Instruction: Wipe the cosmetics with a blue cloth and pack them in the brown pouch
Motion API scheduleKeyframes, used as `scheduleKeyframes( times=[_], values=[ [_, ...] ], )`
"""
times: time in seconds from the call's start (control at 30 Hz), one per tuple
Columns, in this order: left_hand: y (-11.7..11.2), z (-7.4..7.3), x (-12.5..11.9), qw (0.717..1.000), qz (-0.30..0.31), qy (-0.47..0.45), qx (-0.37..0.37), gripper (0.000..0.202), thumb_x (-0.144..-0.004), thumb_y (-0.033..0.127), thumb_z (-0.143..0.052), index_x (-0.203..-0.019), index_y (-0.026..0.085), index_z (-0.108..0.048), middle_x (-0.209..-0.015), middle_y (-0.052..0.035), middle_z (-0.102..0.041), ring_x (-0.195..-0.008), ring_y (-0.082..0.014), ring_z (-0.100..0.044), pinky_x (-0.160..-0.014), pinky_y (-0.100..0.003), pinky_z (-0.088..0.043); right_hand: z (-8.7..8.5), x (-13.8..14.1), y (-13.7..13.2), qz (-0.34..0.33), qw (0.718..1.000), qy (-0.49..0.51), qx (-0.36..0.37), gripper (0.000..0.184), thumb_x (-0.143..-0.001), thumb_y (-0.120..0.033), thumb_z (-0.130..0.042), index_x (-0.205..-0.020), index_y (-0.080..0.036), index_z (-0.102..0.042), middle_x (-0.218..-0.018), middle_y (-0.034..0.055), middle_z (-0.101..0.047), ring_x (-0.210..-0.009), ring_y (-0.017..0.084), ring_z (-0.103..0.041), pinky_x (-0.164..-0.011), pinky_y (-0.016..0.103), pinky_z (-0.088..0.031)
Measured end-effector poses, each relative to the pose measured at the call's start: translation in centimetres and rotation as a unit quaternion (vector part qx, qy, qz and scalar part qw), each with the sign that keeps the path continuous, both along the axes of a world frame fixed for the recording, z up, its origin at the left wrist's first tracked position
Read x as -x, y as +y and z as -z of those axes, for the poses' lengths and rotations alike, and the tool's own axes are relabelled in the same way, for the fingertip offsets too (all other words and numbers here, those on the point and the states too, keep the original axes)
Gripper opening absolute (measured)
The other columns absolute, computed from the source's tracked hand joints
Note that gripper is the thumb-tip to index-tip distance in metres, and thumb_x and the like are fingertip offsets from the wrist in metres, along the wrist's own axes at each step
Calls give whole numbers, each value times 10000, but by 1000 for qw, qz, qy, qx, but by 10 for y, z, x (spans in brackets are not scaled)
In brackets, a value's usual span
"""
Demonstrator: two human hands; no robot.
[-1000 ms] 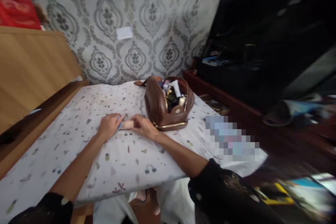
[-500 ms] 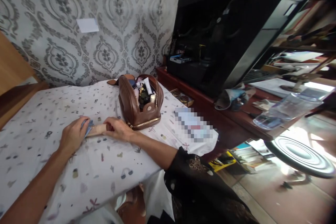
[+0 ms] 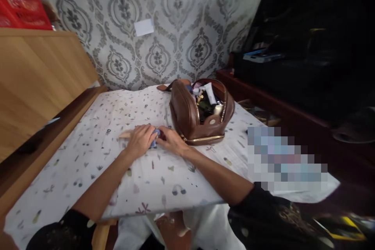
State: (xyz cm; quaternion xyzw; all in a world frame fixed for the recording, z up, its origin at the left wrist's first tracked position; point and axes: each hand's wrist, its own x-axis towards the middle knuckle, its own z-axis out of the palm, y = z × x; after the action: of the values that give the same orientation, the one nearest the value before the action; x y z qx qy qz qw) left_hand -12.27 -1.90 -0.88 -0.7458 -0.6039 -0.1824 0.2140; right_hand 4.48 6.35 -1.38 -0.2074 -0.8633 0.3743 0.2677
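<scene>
Low over the printed white tablecloth (image 3: 164, 168), my left hand (image 3: 141, 140) is closed around a small blue and beige item (image 3: 154, 140). Its flat beige end sticks out left past my knuckles, and its blue part shows between my hands. The fingers of my right hand (image 3: 173, 141) pinch the same item from the other side; a dark reddish bit shows by them. Its exact kind is not clear. Just right of my hands stands a brown leather bag (image 3: 187, 115), unzipped, with a white tube (image 3: 210, 93) and several small cosmetics inside.
To the right are a dark red cabinet (image 3: 310, 125) and a large black screen (image 3: 316, 47). A pixelated patch (image 3: 281, 160) covers something at the cloth's right corner. A wooden panel (image 3: 43, 66) with a red package (image 3: 23, 4) on it rises at the left, before a patterned wall (image 3: 158, 4).
The view has swung left. My hands have come closer together on the item; its beige part, formerly between them, now points out left of my left hand. The bag stays put.
</scene>
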Motion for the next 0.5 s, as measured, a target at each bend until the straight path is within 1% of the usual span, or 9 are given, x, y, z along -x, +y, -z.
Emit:
scheduleKeyframes(
  times=[0.07, 0.17, 0.3, 0.4, 0.5],
  values=[
    [0, -1, 7, 1000, -25, -4, 8, 334, -1046, 355, -355, -935, 208, -633, -847, -70, -689, -820, -230, -635, -770, -361, -452, -1, -1, -1, -1, 1000, -7, 5, 117, -863, -259, -633, -905, -163, -582, -706, -31, -542, -651, 125, -469, -645, 245, -356],
    [0, -4, 20, 998, -65, -16, 17, 343, -1044, 361, -363, -896, 216, -637, -821, -58, -698, -773, -218, -634, -735, -340, -433, -2, -1, -2, 6, 1000, -23, 13, 180, -878, -324, -639, -957, -170, -588, -719, -30, -542, -653, 130, -482, -640, 250, -362],
    [-3, -7, 37, 992, -115, -38, 21, 378, -1044, 366, -345, -849, 220, -634, -803, -50, -708, -747, -210, -638, -698, -321, -413, 1, 0, 0, 11, 999, -18, 35, 205, -881, -334, -624, -1005, -178, -581, -744, -26, -549, -673, 137, -497, -647, 256, -379],
    [-5, -8, 46, 988, -144, -56, 17, 392, -1044, 358, -329, -828, 224, -628, -790, -43, -703, -750, -203, -645, -678, -307, -401, 2, 0, 0, 7, 999, 7, 50, 281, -894, -355, -595, -1110, -177, -570, -757, -28, -548, -685, 140, -504, -660, 260, -393],
    [-6, -8, 52, 984, -164, -68, 11, 395, -1044, 356, -324, -823, 225, -624, -786, -40, -704, -753, -197, -650, -669, -298, -394, 2, -1, 0, -2, 999, 20, 46, 376, -921, -386, -547, -1233, -178, -540, -738, -37, -528, -677, 144, -496, -666, 268, -393]
  ],
)
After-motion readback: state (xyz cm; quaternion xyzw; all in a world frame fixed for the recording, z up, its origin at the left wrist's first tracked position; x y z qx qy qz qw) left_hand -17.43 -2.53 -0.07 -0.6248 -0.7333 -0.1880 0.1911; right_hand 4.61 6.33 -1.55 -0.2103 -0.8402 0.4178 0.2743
